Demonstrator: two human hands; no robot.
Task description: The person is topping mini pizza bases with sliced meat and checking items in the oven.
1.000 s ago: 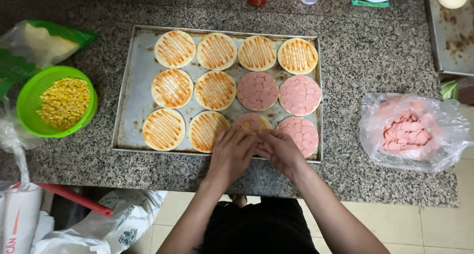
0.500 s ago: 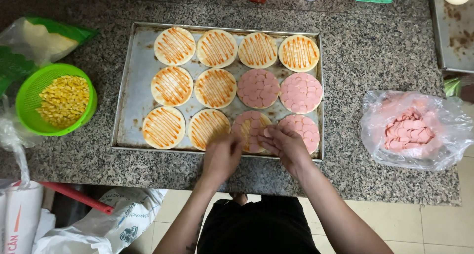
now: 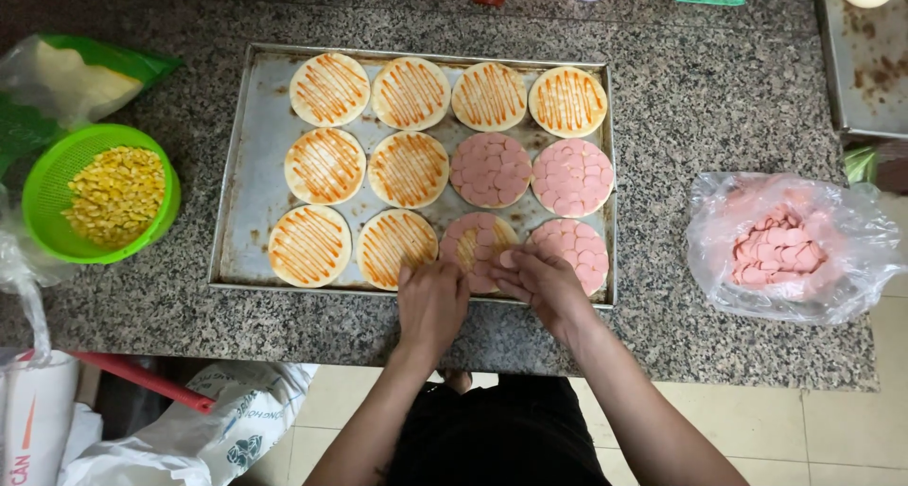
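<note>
We see both hands at the tray's [image 3: 238, 164] front edge, over the half-covered dough round [image 3: 476, 248]. The right hand [image 3: 539, 286] pinches a pink sausage slice [image 3: 508, 257] in its fingertips; the left hand [image 3: 432, 302], fingers curled loosely, touches the round's near rim. The sausage bag [image 3: 790, 248] lies beside the tray's right edge.

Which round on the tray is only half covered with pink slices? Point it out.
The bottom-row round, third from the left, under both hands: slices cover part of it, sauce stripes show on the rest. The others are fully covered or bare sauce.

Granite counter [image 3: 719, 98] bears tray [image 3: 248, 164], colander [image 3: 57, 188], bag [image 3: 851, 231].
</note>
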